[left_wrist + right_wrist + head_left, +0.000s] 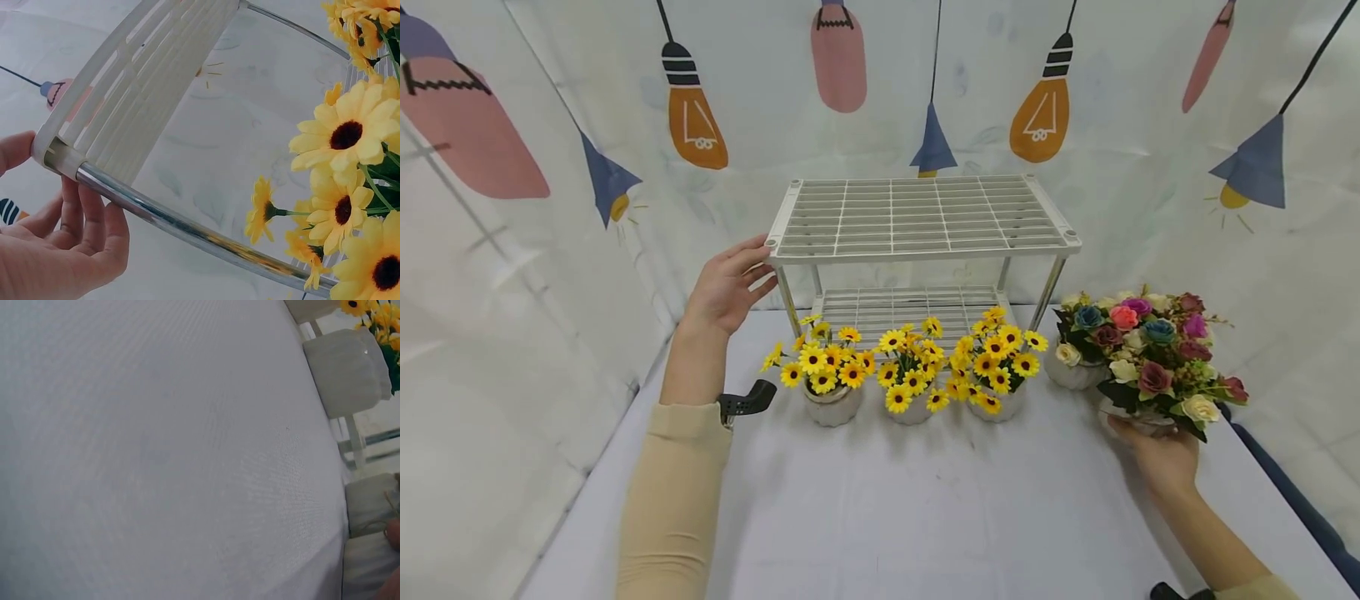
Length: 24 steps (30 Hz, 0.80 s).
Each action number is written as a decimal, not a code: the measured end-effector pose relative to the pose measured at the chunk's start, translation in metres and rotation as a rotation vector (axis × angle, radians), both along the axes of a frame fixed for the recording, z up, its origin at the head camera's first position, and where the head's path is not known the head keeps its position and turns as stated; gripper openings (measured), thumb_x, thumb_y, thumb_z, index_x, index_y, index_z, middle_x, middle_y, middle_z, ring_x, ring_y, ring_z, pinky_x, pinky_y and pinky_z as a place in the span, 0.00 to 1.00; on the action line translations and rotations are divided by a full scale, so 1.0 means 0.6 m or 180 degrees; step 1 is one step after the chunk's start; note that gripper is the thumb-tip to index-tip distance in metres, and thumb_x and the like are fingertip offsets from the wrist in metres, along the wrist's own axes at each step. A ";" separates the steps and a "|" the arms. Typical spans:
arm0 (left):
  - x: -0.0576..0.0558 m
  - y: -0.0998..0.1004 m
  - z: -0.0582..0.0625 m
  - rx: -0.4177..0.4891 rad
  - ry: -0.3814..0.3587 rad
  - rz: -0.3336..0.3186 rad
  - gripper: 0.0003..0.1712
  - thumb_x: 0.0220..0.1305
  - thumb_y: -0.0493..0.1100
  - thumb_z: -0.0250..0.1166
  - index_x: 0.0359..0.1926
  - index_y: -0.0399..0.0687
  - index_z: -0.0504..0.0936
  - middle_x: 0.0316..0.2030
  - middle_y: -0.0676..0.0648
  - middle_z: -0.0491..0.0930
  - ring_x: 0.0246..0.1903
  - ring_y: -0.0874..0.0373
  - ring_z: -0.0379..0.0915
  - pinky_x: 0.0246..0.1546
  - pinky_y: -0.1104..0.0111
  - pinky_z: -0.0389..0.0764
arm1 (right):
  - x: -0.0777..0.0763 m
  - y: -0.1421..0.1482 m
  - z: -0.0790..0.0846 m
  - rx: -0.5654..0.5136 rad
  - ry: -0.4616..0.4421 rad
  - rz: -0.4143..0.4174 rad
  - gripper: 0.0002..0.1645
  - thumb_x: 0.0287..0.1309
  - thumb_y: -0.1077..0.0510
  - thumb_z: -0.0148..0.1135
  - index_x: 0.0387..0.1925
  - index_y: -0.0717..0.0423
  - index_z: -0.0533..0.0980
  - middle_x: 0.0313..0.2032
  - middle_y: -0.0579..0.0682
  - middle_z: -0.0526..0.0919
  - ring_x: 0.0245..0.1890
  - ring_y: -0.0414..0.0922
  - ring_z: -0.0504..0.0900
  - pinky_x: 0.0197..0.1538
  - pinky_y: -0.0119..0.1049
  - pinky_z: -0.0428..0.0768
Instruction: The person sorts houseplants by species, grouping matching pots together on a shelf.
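Observation:
A white two-tier wire rack [925, 221] with chrome posts stands at the middle of the table. My left hand [726, 283] grips its upper left front corner; in the left wrist view, the thumb sits on one side of the corner and the curled fingers [94, 215] lie under it, by the chrome post [181, 228]. At the right, my right hand [1161, 458] holds a pot of mixed roses [1157, 375] by its pale pot, the fingers partly hidden under the blooms. Another pot of mixed flowers [1075, 371] is just behind it.
Along the rack's front stand three pots of yellow daisies: the left pot [832, 406], the middle pot [912, 407] and the right pot [997, 406]. A white cloth [880, 508] covers the table. Behind is a curtain [880, 142] printed with lamps.

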<state>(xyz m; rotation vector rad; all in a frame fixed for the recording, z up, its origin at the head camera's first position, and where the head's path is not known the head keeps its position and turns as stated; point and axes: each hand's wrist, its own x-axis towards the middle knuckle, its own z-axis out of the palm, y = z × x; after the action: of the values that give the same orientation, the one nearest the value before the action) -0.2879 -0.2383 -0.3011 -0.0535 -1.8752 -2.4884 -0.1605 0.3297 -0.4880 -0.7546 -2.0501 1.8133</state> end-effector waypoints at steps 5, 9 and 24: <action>-0.002 0.002 0.000 -0.0113 0.0038 0.0021 0.33 0.70 0.47 0.70 0.71 0.41 0.72 0.56 0.49 0.79 0.55 0.53 0.72 0.63 0.57 0.65 | 0.000 -0.001 0.003 0.0039 -0.0074 -0.0024 0.66 0.56 0.58 0.78 0.82 0.43 0.43 0.80 0.42 0.49 0.75 0.32 0.45 0.71 0.24 0.47; 0.000 0.002 -0.001 -0.0109 0.0039 0.0026 0.33 0.71 0.47 0.69 0.71 0.40 0.72 0.55 0.50 0.80 0.56 0.53 0.71 0.64 0.56 0.64 | -0.001 -0.002 0.003 0.0055 0.0031 -0.0017 0.67 0.56 0.60 0.78 0.82 0.43 0.42 0.80 0.41 0.48 0.75 0.30 0.44 0.71 0.23 0.46; 0.000 0.001 0.000 0.0016 0.0045 -0.0023 0.32 0.71 0.45 0.68 0.71 0.40 0.72 0.58 0.47 0.79 0.54 0.55 0.73 0.64 0.56 0.63 | 0.011 -0.016 0.031 0.0371 0.0556 -0.0528 0.61 0.44 0.58 0.86 0.76 0.32 0.61 0.68 0.38 0.67 0.58 0.35 0.66 0.45 0.22 0.68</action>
<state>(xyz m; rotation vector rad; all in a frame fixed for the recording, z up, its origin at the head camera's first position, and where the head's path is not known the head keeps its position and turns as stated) -0.2879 -0.2376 -0.3012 -0.0776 -1.8667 -2.4907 -0.1542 0.3202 -0.4691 -0.6859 -1.9031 1.5954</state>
